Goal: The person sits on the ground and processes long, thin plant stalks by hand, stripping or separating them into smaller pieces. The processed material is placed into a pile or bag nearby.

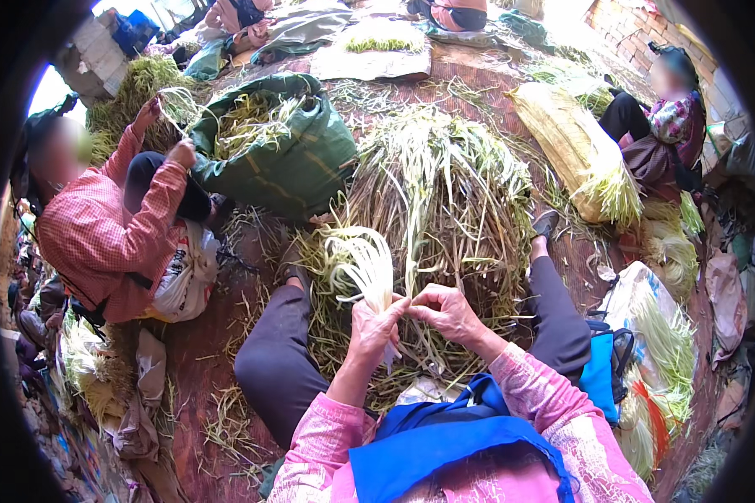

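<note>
My left hand [370,336] is closed around a bundle of pale, peeled plant stalks [371,267], whose tops curl over to the left. Beside it, my right hand [450,316] pinches a long green-white stalk [412,242] between thumb and fingertips. The fingertips of both hands meet at the lower end of this stalk. Between my outstretched legs lies a large heap of unpeeled, leafy stalks [472,214], with brown stems towards me and pale leaves at the far side. Loose trimmings [346,352] lie under my hands.
At left a person in a red checked shirt [107,220] handles stalks beside a full green sack [289,157]. Another person [673,126] sits at right, near a yellow sack [560,144]. Finished-looking pale bundles [664,346] and a blue bag [598,371] lie by my right leg.
</note>
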Demonstrator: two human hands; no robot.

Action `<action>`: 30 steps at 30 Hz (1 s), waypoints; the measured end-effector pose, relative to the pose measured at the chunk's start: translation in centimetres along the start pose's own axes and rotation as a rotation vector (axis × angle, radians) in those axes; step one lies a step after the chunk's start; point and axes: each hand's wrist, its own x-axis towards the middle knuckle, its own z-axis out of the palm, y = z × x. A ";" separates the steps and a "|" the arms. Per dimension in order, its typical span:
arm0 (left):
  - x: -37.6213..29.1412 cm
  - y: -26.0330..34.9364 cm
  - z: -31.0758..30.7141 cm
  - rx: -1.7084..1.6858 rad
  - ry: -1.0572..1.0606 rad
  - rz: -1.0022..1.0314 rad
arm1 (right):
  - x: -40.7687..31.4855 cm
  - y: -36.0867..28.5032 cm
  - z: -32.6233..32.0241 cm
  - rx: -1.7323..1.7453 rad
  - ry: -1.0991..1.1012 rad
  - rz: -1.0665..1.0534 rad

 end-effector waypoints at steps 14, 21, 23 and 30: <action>0.3 -0.2 -0.1 -0.066 0.039 0.048 | -0.7 -1.5 0.8 -0.095 0.137 -0.169; 0.3 1.0 -1.8 -0.286 0.123 0.165 | -5.9 3.6 -4.0 -0.484 0.192 -0.080; 0.7 1.1 -2.1 -0.303 0.155 0.176 | -8.8 8.0 -7.3 -0.831 0.135 0.236; 0.6 1.0 -2.7 -0.295 0.179 0.162 | -6.5 5.5 -7.7 -0.453 0.031 0.130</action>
